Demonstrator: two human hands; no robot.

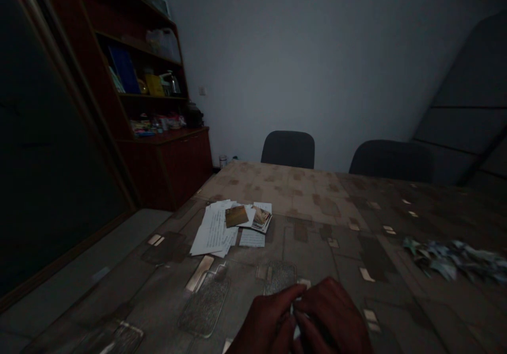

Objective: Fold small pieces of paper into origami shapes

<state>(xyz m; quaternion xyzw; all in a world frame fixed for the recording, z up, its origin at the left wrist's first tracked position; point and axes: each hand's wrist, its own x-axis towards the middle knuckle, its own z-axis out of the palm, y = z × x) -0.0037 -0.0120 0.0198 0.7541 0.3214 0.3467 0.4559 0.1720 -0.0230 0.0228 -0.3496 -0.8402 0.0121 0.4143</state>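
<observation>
My left hand (266,319) and my right hand (335,311) meet at the bottom of the view, above the near side of the table. The fingers of both are closed and pinched together around a small whitish piece (295,328) that looks like paper. Most of it is hidden by the fingers, and the dim light blurs its details. Farther off, to the left of my hands, lies a loose stack of printed sheets (214,228). A brown card (236,216) and several small photo-like cards (261,217) rest on top of them.
A heap of crumpled paper pieces (455,258) lies on the right of the patterned tablecloth (309,201). Two grey chairs (288,148) stand behind the table's far edge. A red-brown shelf cabinet (184,156) with household goods is at the left, by the wall.
</observation>
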